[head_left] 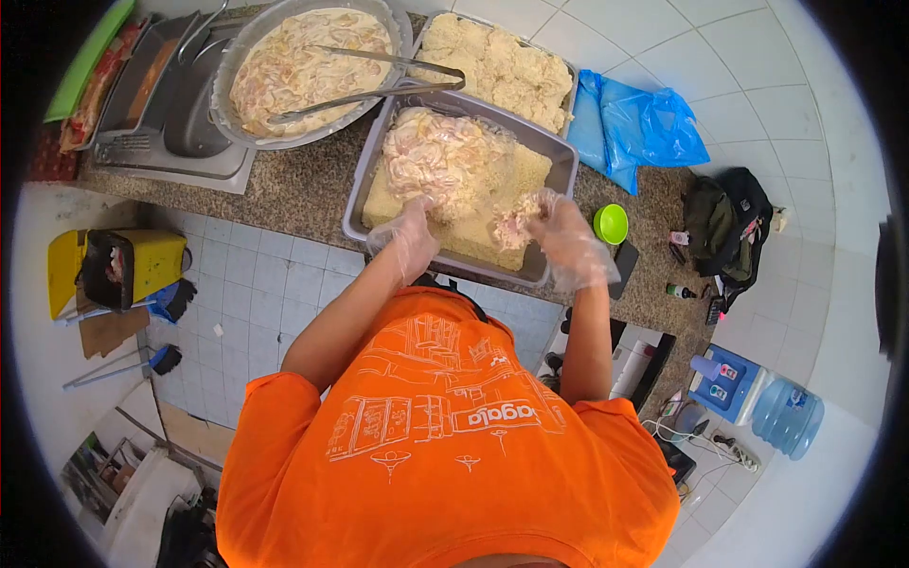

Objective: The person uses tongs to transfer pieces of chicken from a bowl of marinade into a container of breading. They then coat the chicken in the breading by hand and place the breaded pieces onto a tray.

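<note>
A grey tub [352,204] on the counter holds a layer of pale breadcrumbs [464,237]. On the crumbs lies a heap of wet, batter-coated raw chicken [440,156]. My left hand [413,235], in a clear plastic glove, is at the heap's lower left edge with its fingers curled in; their tips are partly hidden against the meat. My right hand [571,239], gloved too, grips a crumb-speckled chicken piece [513,225] at the tub's right side, low over the crumbs.
A large bowl [220,99] of chicken in batter stands at the back left, with metal tongs [379,95] across it. Behind the tub is a tray of breaded pieces [497,71]. Blue plastic bags [644,128], a green bowl [612,224] and a black bag [724,227] are to the right.
</note>
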`<state>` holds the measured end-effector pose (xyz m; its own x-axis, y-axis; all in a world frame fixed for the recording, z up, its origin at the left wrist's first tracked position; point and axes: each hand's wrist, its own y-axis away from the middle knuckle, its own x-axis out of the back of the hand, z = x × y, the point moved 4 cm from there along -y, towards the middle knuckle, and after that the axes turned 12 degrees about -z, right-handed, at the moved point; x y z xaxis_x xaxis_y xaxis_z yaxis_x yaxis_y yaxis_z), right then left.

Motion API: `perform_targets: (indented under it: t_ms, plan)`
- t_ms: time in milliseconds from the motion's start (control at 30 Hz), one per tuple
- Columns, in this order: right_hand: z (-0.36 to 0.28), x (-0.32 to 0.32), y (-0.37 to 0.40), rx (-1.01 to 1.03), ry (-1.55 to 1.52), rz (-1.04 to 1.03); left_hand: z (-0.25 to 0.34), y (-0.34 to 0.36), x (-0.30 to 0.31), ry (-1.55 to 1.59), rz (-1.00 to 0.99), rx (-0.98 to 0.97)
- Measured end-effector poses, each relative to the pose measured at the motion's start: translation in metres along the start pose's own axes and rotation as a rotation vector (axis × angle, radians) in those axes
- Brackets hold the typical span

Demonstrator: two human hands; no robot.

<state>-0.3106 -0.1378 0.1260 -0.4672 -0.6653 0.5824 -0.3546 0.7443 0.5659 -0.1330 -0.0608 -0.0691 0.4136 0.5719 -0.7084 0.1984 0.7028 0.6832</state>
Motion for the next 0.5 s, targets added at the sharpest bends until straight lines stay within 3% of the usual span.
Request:
perform_targets:
  t_ms: [67, 133, 200, 233, 300, 367, 400, 467, 500]
  plan:
    - [0.023, 0.003, -0.032, 0.002, 0.101, -0.125, -0.003, -0.004, -0.002, 0.017, 0.001, -0.011]
    - [0.076, -0.008, -0.063, -0.049, 0.159, -0.055, -0.015, -0.039, 0.035, -0.082, -0.053, 0.002]
    - [0.099, -0.014, -0.076, 0.402, 0.566, 0.289, -0.017, -0.037, 0.026, -0.182, -0.107, 0.011]
    - [0.106, -0.018, -0.076, 0.402, 0.561, 0.291, -0.011, -0.005, -0.011, -0.132, -0.05, 0.053]
    - [0.118, -0.049, -0.067, 0.393, 0.952, 0.043, -0.02, 0.015, -0.044, -0.087, 0.011, 0.099]
    - [0.171, -0.101, -0.076, 0.323, 1.016, 0.288, -0.033, 0.009, -0.062, -0.075, -0.082, 0.111]
    - [0.177, -0.115, -0.076, 0.312, 1.009, 0.291, -0.041, 0.003, -0.067, -0.084, -0.083, 0.12]
    - [0.181, -0.146, -0.079, 0.344, 0.888, 0.005, -0.06, -0.014, -0.069, -0.065, -0.072, 0.231]
    - [0.173, -0.147, -0.072, 0.336, 0.876, 0.008, -0.072, -0.026, -0.059, -0.076, -0.067, 0.241]
